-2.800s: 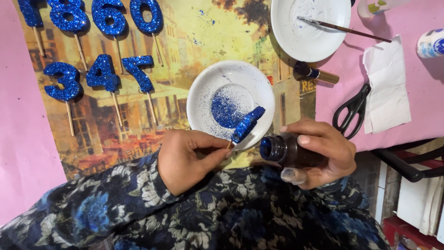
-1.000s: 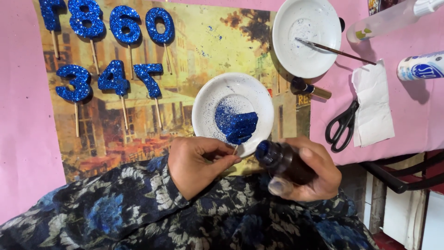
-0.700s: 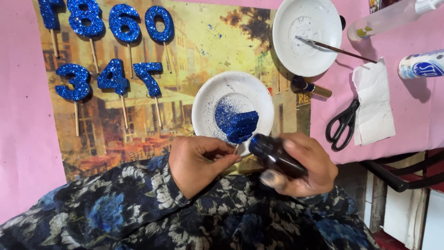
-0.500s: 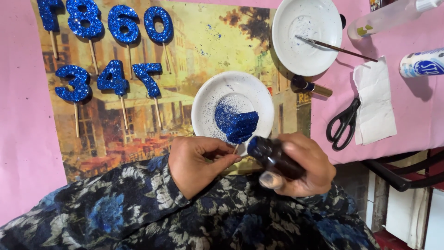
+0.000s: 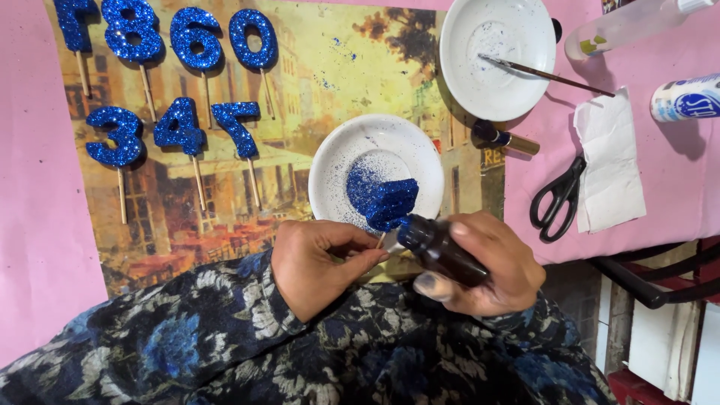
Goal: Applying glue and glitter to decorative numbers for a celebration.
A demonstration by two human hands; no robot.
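— Where's the piece being worked?

— Glitter-coated blue shape (image 5: 384,201) on a thin stick, held over the near white saucer (image 5: 330,161). The left hand (image 5: 315,262) pinches the stick low down, grip clenched on it; the stick runs up and away from the fingers, so the shape sits just beyond that hand, above the loose glitter in the saucer.

— And the other hand?

— The right hand (image 5: 491,266) is wrapped around a small dark bottle (image 5: 439,247), grip closed on it. The bottle's long axis tilts up-left, mouth right at the shape's lower edge, touching or nearly so; cannot tell which. The right hand is the nearer one to the shape's face.

— Counts?

— Seven finished glitter numerals (image 5: 180,127) on sticks, lying on the printed picture (image 5: 315,67): four in the far row, three nearer. Two white dishes: the saucer and a far bowl (image 5: 457,67) with one fine brush (image 5: 547,73) across it. One pair of scissors (image 5: 559,199), one folded paper napkin (image 5: 607,169), one small gold-and-black vial (image 5: 502,137), all on the pink-covered bench (image 5: 667,187).
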